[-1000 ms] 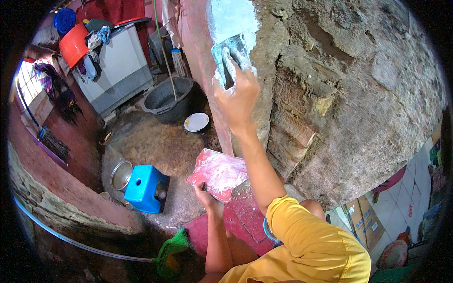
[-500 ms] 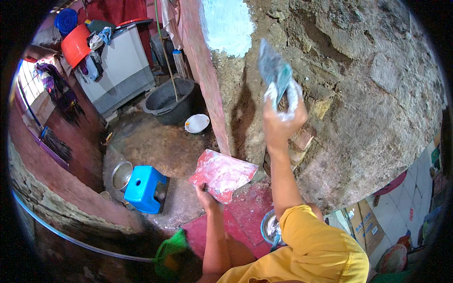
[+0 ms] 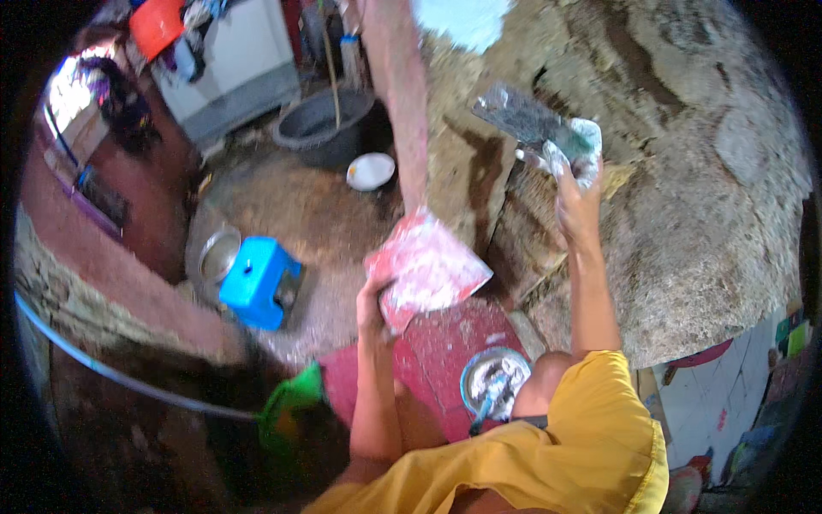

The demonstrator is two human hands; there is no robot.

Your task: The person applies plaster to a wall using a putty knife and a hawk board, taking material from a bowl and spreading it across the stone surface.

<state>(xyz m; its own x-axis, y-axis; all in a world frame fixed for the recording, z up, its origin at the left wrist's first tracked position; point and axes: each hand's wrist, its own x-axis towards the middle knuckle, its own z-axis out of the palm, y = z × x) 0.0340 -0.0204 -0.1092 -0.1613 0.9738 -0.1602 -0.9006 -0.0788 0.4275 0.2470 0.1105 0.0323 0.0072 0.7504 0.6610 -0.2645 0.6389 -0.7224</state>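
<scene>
My right hand [image 3: 580, 167], smeared with white paste, grips a putty knife [image 3: 524, 117] with a wide grey blade and a greenish handle. Its blade points up and left, in front of the rough, bare wall [image 3: 685, 231]; whether it touches the wall I cannot tell. In my left hand [image 3: 373, 304] is a pinkish-red flat board [image 3: 435, 265] streaked with white paste, held by its left edge. Below the board, beside my knee, a bowl of white paste [image 3: 497, 383] stands on the red floor with a blue-handled tool in it.
A white-painted patch [image 3: 467, 19] shows high on the wall, next to a pink wall edge [image 3: 398, 94]. To the left are a blue stool [image 3: 259, 281], a metal bowl [image 3: 220, 254], a white plate [image 3: 371, 172] and a large black tub [image 3: 325, 128]. Green netting [image 3: 291, 403] lies at lower left.
My right hand has moved right and slightly down, and the knife's blade has turned from upward to leftward. The board has risen and shifted right. The whole view has tilted down.
</scene>
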